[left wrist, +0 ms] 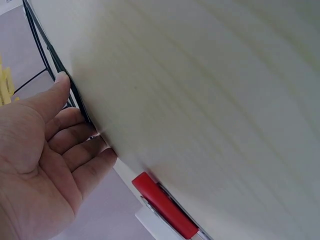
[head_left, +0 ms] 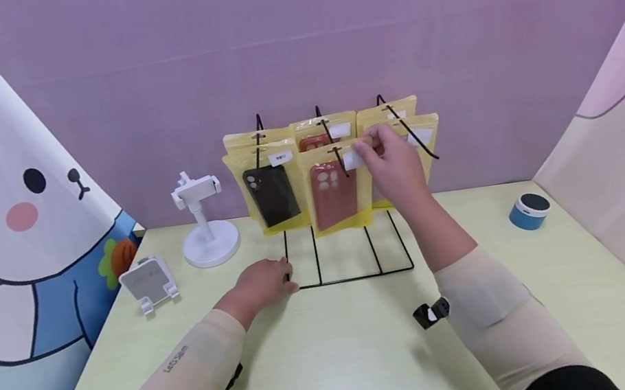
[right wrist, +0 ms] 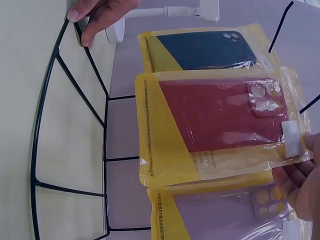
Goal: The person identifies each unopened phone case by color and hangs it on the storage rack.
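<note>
A black wire display rack (head_left: 358, 277) stands on the table, with clear-and-yellow pouches hanging from its hooks. My left hand (head_left: 261, 282) pinches the left side of the rack's base between thumb and fingers. My right hand (head_left: 397, 162) pinches the upper corner, by the white label, of the middle front pouch, which holds a red phone case (head_left: 336, 196). That pouch hangs at the middle hook. To its left hangs a pouch with a dark phone case (head_left: 271, 195). The right front pouch, with a pale purple phone case (right wrist: 220, 215), is partly behind my right hand.
More pouches hang behind the front ones. A white phone stand (head_left: 211, 244) with a round base and a small folding stand (head_left: 149, 283) are on the left. A blue round device (head_left: 529, 211) sits far right. A purple cloth (head_left: 309, 35) hangs behind the table.
</note>
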`<state>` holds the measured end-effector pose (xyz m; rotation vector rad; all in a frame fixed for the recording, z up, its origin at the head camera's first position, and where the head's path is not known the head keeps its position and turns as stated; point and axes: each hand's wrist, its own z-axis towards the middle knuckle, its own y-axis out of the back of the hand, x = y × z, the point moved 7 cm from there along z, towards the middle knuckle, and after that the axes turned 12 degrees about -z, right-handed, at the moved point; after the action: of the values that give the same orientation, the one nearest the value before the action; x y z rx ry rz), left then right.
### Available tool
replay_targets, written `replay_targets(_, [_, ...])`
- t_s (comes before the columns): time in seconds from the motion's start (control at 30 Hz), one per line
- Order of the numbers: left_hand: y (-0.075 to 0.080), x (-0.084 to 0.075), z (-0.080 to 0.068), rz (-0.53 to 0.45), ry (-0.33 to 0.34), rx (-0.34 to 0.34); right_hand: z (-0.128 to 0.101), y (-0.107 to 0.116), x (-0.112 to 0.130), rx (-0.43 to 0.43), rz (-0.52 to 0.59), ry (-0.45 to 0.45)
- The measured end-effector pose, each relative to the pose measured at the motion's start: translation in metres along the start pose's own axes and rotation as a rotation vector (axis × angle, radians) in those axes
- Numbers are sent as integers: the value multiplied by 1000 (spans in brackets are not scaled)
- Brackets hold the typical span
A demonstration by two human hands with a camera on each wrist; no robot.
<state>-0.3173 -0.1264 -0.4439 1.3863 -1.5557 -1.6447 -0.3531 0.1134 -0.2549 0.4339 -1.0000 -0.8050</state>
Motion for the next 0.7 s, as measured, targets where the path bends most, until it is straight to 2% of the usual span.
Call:
replay_targets(0.33, [-2, 2, 2, 8, 0, -7, 16, -5, -3, -26, -87, -16])
replay_targets(0.7, [-3, 3, 2, 8, 3, 0, 23, -8, -1, -31, -156, -7])
